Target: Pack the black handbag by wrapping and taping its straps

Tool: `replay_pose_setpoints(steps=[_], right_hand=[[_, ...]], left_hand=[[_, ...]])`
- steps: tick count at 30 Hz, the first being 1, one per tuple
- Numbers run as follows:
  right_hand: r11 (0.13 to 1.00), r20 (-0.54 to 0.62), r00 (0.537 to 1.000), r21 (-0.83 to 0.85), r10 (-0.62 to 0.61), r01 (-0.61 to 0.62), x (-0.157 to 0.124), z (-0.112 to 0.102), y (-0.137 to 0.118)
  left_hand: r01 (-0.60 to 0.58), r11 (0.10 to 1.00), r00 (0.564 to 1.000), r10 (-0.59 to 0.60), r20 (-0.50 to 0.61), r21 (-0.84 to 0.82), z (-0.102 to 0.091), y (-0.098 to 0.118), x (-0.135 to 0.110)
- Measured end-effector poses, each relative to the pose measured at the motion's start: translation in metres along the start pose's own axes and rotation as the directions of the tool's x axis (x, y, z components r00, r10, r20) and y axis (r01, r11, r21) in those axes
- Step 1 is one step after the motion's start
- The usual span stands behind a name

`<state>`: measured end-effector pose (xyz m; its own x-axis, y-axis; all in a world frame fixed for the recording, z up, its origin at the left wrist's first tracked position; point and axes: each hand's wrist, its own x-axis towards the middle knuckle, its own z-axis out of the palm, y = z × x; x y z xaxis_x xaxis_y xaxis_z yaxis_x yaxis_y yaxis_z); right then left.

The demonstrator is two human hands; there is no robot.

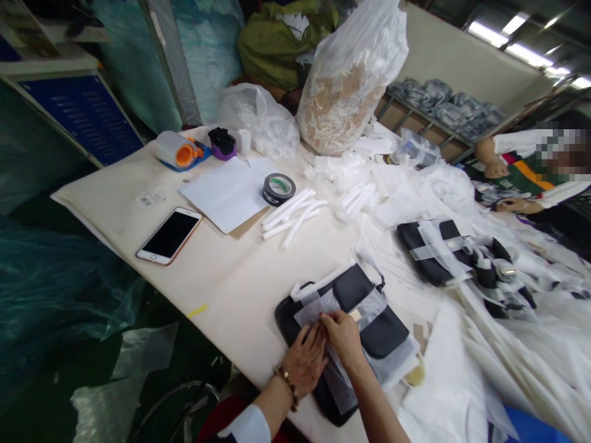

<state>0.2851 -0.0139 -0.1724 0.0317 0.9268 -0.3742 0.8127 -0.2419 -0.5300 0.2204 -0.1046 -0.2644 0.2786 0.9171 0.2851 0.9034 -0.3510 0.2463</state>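
Note:
A black bag [385,329] lies on the table near its front edge, with strips of translucent wrapping paper [372,307] across it. White padding runs along the top edge. My left hand [305,362], with a beaded bracelet at the wrist, rests on the bag with its fingers stretched out over the paper. Beside it, touching at the fingertips, my right hand [344,337] has thumb and fingers pinched together at the middle of the bag. What sits in that pinch is hidden. A strap end with a black fitting [381,283] sticks out at the bag's top.
A second wrapped black bag [429,249] lies to the right. Farther back are white foam rods [290,215], black tape [279,187], paper sheets [231,194], a phone [169,235] and a tape dispenser [182,152]. Heaped white wrapping [447,357] covers the right. Another person [530,166] works there.

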Motion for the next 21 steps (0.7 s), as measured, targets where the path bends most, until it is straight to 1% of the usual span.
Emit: replay_pose_setpoints(steps=[3, 7, 14, 18, 21], right_hand=[[0.999, 0.009, 0.999, 0.021, 0.038, -0.038, -0.0020, -0.0005, 0.0003], [0.996, -0.018, 0.997, 0.039, 0.079, -0.079, -0.0041, 0.0018, -0.0008], [0.989, -0.066, 0.988, 0.058, 0.141, -0.137, -0.0067, 0.0082, 0.0035], [0.985, -0.131, 0.977, 0.035, 0.171, -0.168, -0.0065, 0.0050, 0.0032], [0.989, -0.136, 0.980, -0.002, 0.149, -0.150, -0.0066, 0.0010, 0.0009]], left_hand=[[-0.006, 1.000, 1.000, 0.007, -0.007, 0.020, -0.0008, -0.0009, 0.0004], [-0.004, 1.000, 0.999, 0.004, -0.034, 0.020, -0.0009, -0.0011, 0.0009], [-0.006, 1.000, 1.000, 0.007, 0.007, -0.021, -0.0015, -0.0014, 0.0012], [-0.017, 1.000, 0.999, 0.017, -0.035, 0.001, -0.0048, -0.0016, 0.0024], [-0.004, 1.000, 0.998, 0.006, -0.063, 0.022, -0.0055, -0.0017, 0.0029]])
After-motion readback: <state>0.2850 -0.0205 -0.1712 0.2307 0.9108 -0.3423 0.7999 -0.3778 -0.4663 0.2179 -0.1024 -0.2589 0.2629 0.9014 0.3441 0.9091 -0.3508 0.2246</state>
